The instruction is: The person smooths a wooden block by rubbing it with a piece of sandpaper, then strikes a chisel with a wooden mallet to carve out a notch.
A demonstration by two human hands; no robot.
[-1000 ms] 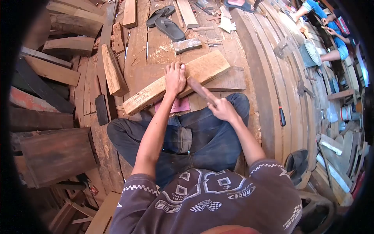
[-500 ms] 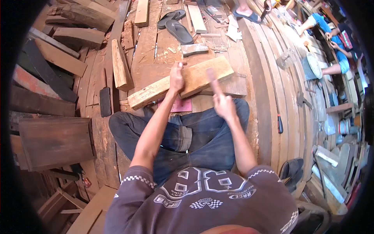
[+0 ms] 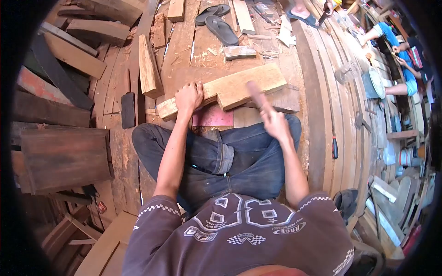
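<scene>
A long pale wooden block (image 3: 253,85) with a step cut in its near edge lies at a slant in front of my crossed legs. My left hand (image 3: 189,96) grips its narrower left part, fingers curled over the top. My right hand (image 3: 277,123) is closed round a wooden tool (image 3: 258,96), whose blurred far end is over the block's right part; contact is unclear. A darker board (image 3: 285,102) shows beneath the block's right end. Pink paper (image 3: 216,117) lies between the block and my legs.
Left of the block are an upright-grained offcut (image 3: 149,69) and a dark flat-bladed tool (image 3: 128,110). Sandals (image 3: 221,30) and a small block (image 3: 240,53) lie beyond. A screwdriver (image 3: 334,147) and hammer (image 3: 361,120) lie right. Other people (image 3: 400,60) sit at upper right.
My left hand has moved left along the block and lower onto it, uncovering the step. My right hand and its tool have shifted slightly right and nearer me. The view has shifted a little.
</scene>
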